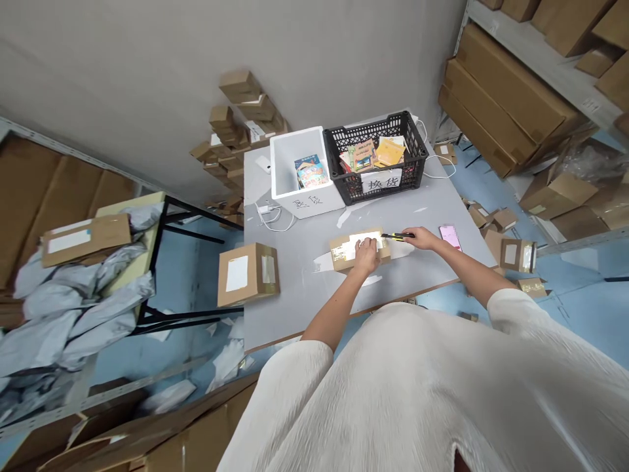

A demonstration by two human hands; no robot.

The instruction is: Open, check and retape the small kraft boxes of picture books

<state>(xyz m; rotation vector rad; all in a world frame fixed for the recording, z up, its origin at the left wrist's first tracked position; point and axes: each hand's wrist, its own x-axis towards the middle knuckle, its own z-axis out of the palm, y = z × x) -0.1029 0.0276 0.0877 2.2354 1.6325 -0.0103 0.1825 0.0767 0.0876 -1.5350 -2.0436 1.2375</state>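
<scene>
A small cardboard box (340, 255) with a white label and shiny tape lies on the grey table (299, 282). My left hand (367, 255) rests on top of the box, its fingers spread over the label, gripping nothing. In my right hand (420, 237) is a black and yellow utility knife (397, 235). The knife points left, and its tip is at the box's far right part. Whether the blade touches the box cannot be made out. A phone (450, 237) with a pink screen lies to the right of my right hand.
A white foam bin (314, 203) and a black plastic crate (348, 190), both holding booklets, stand at the back of the table. Another cardboard box (246, 275) sits at the left edge. Stacked boxes (240, 124), grey parcels (103, 295) and a loaded shelf (545, 56) surround the table.
</scene>
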